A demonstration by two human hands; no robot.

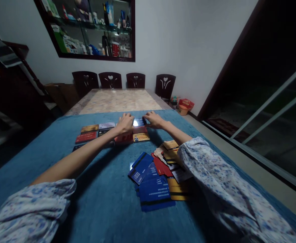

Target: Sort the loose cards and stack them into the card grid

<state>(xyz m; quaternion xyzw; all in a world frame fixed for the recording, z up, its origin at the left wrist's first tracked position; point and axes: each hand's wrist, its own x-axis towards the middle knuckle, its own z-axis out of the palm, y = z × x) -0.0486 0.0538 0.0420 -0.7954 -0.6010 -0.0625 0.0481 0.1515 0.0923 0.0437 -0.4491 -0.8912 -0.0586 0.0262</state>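
Observation:
Both hands reach out over the blue cloth to a shiny blue card (139,122) at the far end of a laid-out group of cards. My left hand (125,123) has its closed fingers at the card's left edge. On the opposite edge, my right hand (154,120) pinches the card, with a dark corner showing by its fingertips. Just nearer lie a yellow card (141,137) and a red card (124,139), partly behind my left wrist. Further left are another red card (86,137), a gold card (89,128) and a pale card (106,126).
A loose heap of blue cards (155,192) lies close to me, beside red cards (161,164) and yellow cards (179,189) partly under my right sleeve. The blue cloth (99,209) covers the near table; bare marble tabletop (117,101) and several chairs (110,80) stand beyond.

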